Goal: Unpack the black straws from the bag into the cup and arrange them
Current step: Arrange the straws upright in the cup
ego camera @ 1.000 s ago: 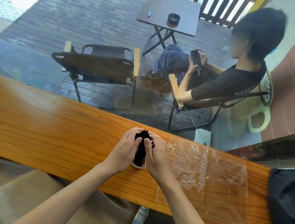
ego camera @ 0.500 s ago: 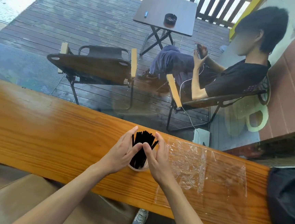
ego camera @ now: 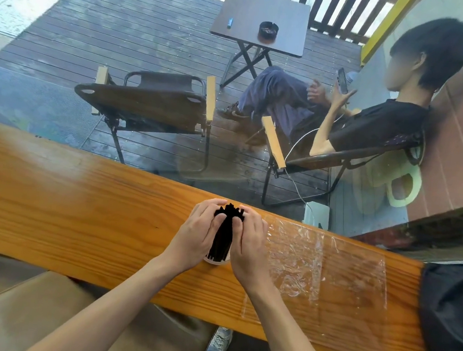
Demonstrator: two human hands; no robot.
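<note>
A bundle of black straws [ego camera: 223,236] stands upright in a small white cup [ego camera: 216,260] on the wooden counter [ego camera: 82,207]. My left hand [ego camera: 196,233] curls around the bundle from the left, and my right hand [ego camera: 249,244] curls around it from the right. The fingers of both hands close over the straw tops, squeezing them together. Most of the cup is hidden by my hands. The clear plastic bag [ego camera: 320,270] lies flat and empty on the counter just right of my right hand.
A black bag [ego camera: 450,320] sits at the counter's right end. A brown padded stool [ego camera: 71,326] is below the counter. Beyond the glass, a person sits in a folding chair with a phone, beside an empty chair [ego camera: 152,107] and a small table [ego camera: 262,18].
Half a second ago my hands were spread with the straws fanned out. Now both hands have closed in around the bundle and pulled the straws together.
</note>
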